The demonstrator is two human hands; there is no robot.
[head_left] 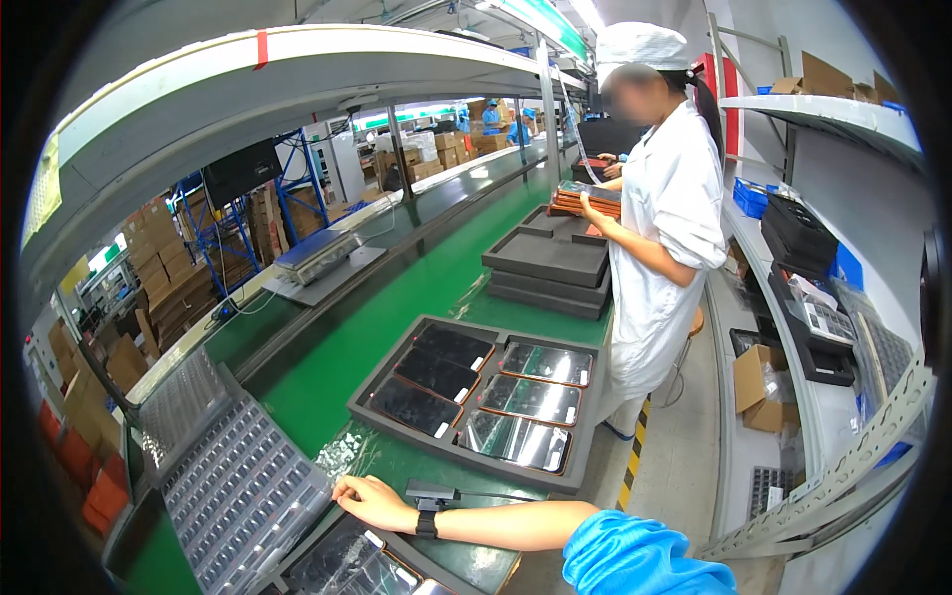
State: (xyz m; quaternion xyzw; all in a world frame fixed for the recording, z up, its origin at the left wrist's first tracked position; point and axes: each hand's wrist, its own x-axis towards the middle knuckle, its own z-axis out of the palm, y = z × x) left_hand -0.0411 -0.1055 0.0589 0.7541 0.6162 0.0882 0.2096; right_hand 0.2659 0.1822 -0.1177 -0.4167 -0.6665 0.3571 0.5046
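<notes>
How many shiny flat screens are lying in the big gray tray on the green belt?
6 in the tray: three dark ones in the left column, three glossy ones in the right column. More may sit in the cut-off tray below.

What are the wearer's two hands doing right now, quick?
Right hand: open, holding nothing, fingertips resting on the green belt beside the clear blister tray.
Left hand: not in view.
</notes>
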